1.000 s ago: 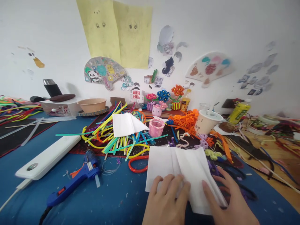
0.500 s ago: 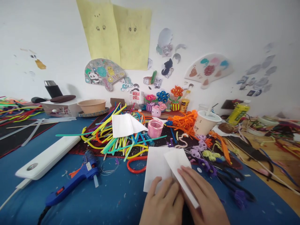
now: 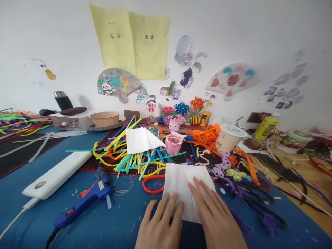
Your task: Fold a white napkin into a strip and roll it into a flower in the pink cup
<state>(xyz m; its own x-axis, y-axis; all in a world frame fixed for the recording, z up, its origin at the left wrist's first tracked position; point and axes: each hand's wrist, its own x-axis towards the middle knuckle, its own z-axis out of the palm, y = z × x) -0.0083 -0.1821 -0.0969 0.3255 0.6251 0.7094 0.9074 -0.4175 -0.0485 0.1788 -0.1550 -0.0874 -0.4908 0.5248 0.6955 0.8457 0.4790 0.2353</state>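
Observation:
A sheet of white paper lies on the blue table mat in front of me, its right part folded over into a flap. My left hand rests on the lower left of the paper, fingers spread. Flat on the folded flap at the right lies my right hand, its fingers stretched out side by side. Just left of the paper is a red loop handle, partly covered by the sheet. Beyond it another folded white paper sits on a heap of coloured pipe cleaners.
A blue glue gun and a white power strip lie to the left. Behind the paper stand a pink pot and a paper cup. Purple pipe-cleaner flowers are at the right. Small flower pots line the wall.
The raised flap of paper now lies down against the sheet. My right hand has flattened over it, and my left hand has shifted left with its fingers straightened.

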